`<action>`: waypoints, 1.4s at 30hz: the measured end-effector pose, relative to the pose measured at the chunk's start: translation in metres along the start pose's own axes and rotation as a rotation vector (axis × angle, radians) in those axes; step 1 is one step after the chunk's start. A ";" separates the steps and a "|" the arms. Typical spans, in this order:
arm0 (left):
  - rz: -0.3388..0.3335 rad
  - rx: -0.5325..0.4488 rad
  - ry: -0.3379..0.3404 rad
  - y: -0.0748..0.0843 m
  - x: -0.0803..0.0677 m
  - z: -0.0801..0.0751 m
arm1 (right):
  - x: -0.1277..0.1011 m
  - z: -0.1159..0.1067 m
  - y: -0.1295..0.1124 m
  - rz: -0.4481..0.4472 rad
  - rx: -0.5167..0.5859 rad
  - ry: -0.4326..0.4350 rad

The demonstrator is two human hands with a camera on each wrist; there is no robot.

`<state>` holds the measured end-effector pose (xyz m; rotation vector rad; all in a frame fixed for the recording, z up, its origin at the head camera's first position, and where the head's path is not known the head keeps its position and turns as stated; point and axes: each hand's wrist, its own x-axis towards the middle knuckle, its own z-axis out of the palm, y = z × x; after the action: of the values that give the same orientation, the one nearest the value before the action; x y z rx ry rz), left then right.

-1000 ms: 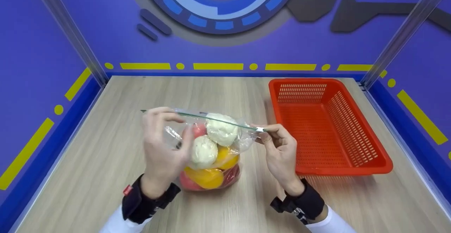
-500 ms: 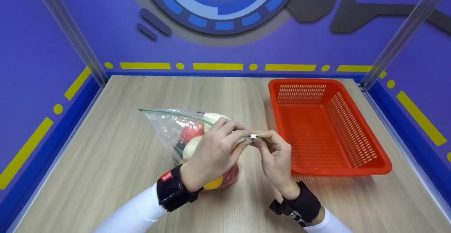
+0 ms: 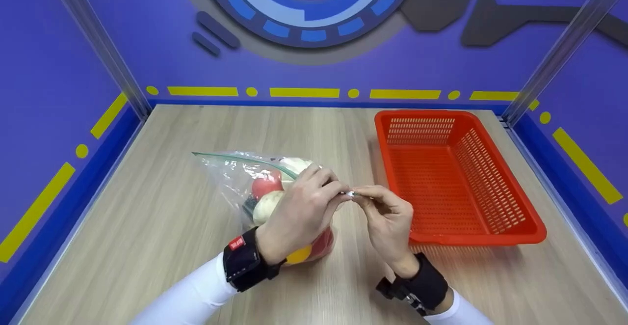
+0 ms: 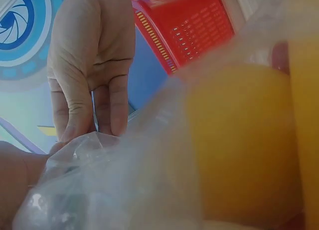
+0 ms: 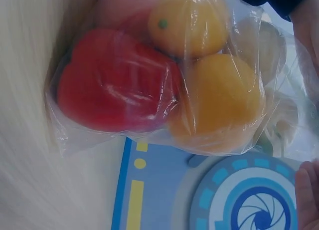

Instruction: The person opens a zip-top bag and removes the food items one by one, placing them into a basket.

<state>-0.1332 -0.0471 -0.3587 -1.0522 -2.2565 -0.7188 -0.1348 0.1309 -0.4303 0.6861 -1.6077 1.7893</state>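
Observation:
A clear zip bag with a green closure strip stands on the table, filled with produce. Through the plastic I see a red round piece, a pale round one, orange fruits and a red lobed piece like a bell pepper. My left hand reaches across the bag and pinches its closure at the white slider. My right hand pinches the right end of the strip, fingertips close to the left ones. The left hand hides part of the contents.
A red perforated basket stands on the right of the wooden table, just beyond my right hand. Blue-purple panels rise at the back and both sides.
My left hand has moved right from the strip's left part to the slider at its right end, and now pinches there. The right hand stays at that end, shifted slightly.

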 end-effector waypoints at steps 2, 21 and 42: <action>-0.010 0.015 -0.003 0.000 -0.001 -0.001 | 0.000 -0.001 -0.001 0.023 -0.034 0.003; -0.117 0.092 0.083 -0.017 -0.018 -0.022 | 0.000 -0.019 -0.004 0.090 -0.121 0.010; -0.263 0.146 0.290 -0.040 -0.046 -0.050 | 0.004 -0.046 -0.006 0.097 -0.148 0.031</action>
<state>-0.1280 -0.1259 -0.3630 -0.5491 -2.1736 -0.7457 -0.1313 0.1774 -0.4290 0.5179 -1.7587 1.7191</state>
